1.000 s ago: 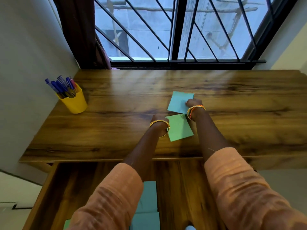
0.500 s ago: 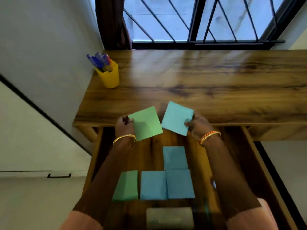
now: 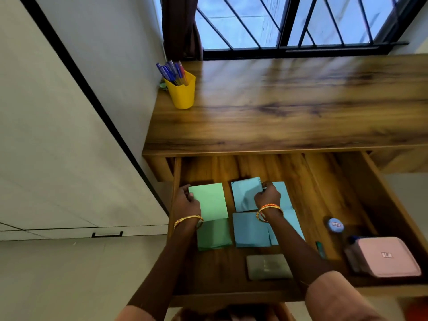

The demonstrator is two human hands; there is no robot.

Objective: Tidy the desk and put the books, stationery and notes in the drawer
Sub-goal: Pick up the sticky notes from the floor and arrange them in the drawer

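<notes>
Both hands are down inside the open wooden drawer (image 3: 361,186). My left hand (image 3: 186,202) grips the left edge of a green note pad (image 3: 209,201), held just beyond another green pad (image 3: 214,235) lying on the drawer floor. My right hand (image 3: 267,196) pinches a blue note pad (image 3: 245,193) by its right edge, over several blue pads (image 3: 251,229) laid side by side. Whether the held pads touch the drawer floor I cannot tell. On the desk top (image 3: 289,107), at its left end, stands a yellow cup (image 3: 181,95) full of blue pens.
The drawer also holds a grey pouch (image 3: 268,266) near its front, a small blue round tin (image 3: 335,224), a thin green item (image 3: 320,249) and a pink case (image 3: 386,256) at the right. A grey wall runs along the left; a barred window is behind the desk.
Both hands lifted the green and blue pads off the desk top, brought them toward me and lowered them into the drawer. The view tilted down.
</notes>
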